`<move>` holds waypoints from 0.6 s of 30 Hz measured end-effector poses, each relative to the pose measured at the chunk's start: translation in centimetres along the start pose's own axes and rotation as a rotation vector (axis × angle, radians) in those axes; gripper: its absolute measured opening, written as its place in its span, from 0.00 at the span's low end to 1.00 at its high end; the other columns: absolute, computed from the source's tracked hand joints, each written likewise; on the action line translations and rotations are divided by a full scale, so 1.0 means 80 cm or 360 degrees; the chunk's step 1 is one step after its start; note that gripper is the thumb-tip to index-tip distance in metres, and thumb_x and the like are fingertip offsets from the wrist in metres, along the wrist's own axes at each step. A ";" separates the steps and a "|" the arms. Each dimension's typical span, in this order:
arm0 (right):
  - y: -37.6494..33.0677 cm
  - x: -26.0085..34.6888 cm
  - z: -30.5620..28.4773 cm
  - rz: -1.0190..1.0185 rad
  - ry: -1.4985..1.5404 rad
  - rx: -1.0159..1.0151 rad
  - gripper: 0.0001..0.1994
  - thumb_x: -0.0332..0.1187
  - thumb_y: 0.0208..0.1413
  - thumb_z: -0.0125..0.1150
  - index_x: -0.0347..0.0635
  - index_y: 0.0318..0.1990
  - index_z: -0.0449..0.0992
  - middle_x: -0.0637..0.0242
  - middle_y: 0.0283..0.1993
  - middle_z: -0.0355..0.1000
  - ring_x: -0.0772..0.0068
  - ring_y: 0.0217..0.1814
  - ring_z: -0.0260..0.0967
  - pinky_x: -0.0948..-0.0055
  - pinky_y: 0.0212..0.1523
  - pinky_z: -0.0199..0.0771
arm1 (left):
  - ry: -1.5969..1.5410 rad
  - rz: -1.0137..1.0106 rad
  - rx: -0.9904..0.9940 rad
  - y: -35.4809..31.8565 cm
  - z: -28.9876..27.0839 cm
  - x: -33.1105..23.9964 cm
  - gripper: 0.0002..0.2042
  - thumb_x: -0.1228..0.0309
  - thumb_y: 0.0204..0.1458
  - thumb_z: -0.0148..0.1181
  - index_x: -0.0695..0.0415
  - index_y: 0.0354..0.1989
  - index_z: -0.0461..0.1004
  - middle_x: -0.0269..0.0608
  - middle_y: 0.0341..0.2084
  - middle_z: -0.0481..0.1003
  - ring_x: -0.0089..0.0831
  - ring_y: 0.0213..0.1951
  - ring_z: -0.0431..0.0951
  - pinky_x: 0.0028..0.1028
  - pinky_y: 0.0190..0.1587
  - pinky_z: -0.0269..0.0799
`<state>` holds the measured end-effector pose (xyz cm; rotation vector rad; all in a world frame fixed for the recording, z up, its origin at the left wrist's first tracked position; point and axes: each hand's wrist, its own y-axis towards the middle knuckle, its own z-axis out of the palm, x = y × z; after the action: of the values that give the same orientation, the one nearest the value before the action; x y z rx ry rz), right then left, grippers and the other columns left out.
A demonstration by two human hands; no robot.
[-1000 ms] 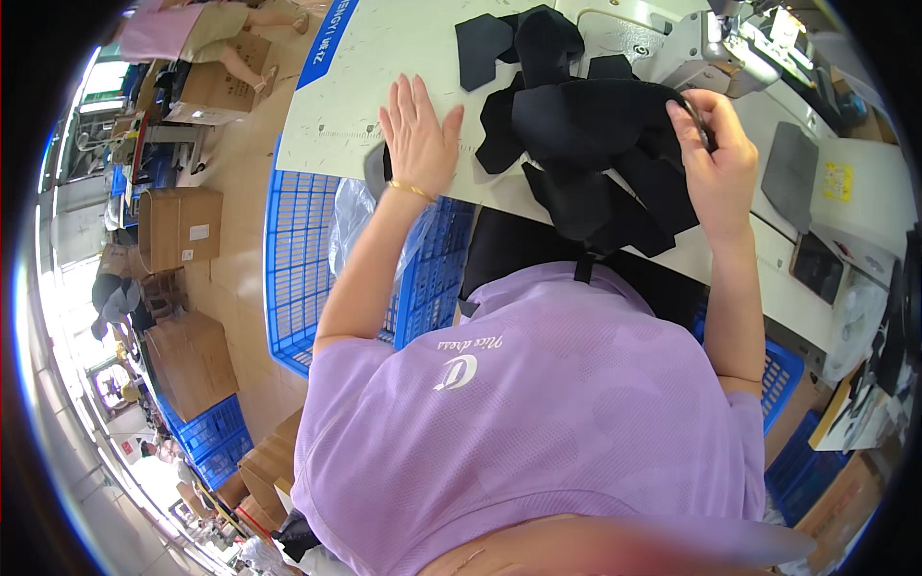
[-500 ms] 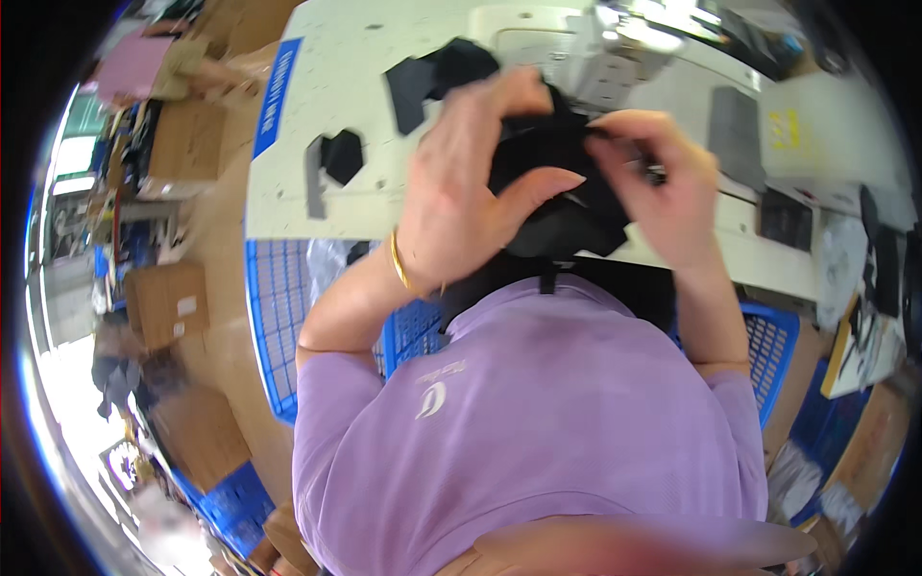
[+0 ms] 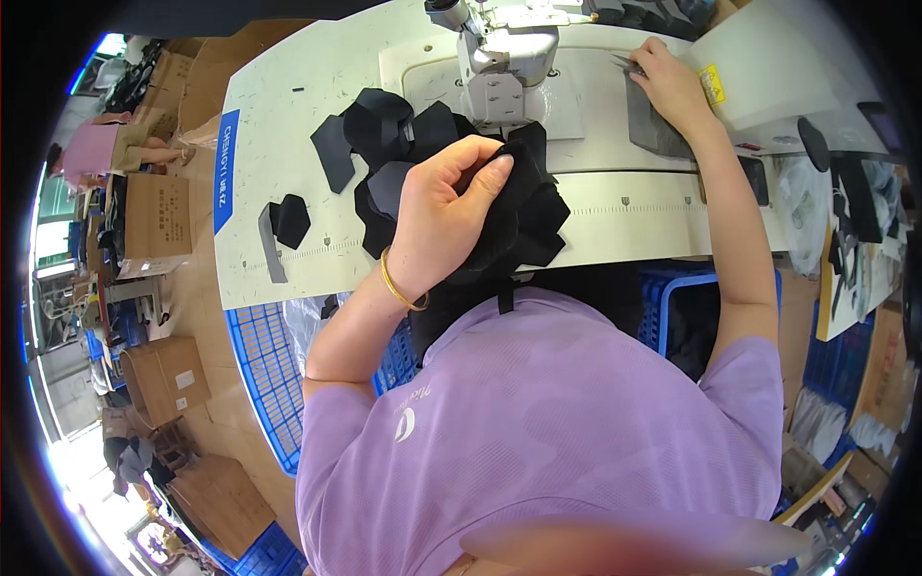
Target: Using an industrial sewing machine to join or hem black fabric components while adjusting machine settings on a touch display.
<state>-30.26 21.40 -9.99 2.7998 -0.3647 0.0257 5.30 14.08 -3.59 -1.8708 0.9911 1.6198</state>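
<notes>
Head view. My left hand (image 3: 444,216): fingers curled shut around a bundle of black cut fabric pieces (image 3: 499,206), gathered at the near edge of the white bench (image 3: 279,96), just in front of the grey-white sewing machine head (image 3: 504,58), presumably to keep the loose stack together. My right hand (image 3: 672,86): fingers flat, nearly closed, pressing a dark grey flat fabric panel (image 3: 658,125) to the machine bed, with a thin dark tool at the fingertips; grip unclear. Loose black pieces (image 3: 288,219) lie left. Blue plastic crates (image 3: 259,374) stand below.
</notes>
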 end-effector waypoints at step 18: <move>-0.072 0.223 -0.168 0.0433 0.2697 0.0207 0.08 0.28 0.57 0.62 0.34 0.41 0.76 0.66 0.23 0.72 0.83 0.18 0.65 0.82 0.23 0.66 | 0.0084 0.0345 -0.0495 0.001 0.001 0.005 0.04 0.76 0.58 0.59 0.63 0.38 0.74 0.29 0.25 0.73 0.13 0.28 0.69 0.17 0.32 0.66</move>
<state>-11.21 26.50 2.00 1.8053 -0.2359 2.2033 5.19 13.96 -4.01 -2.0752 1.0430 1.9552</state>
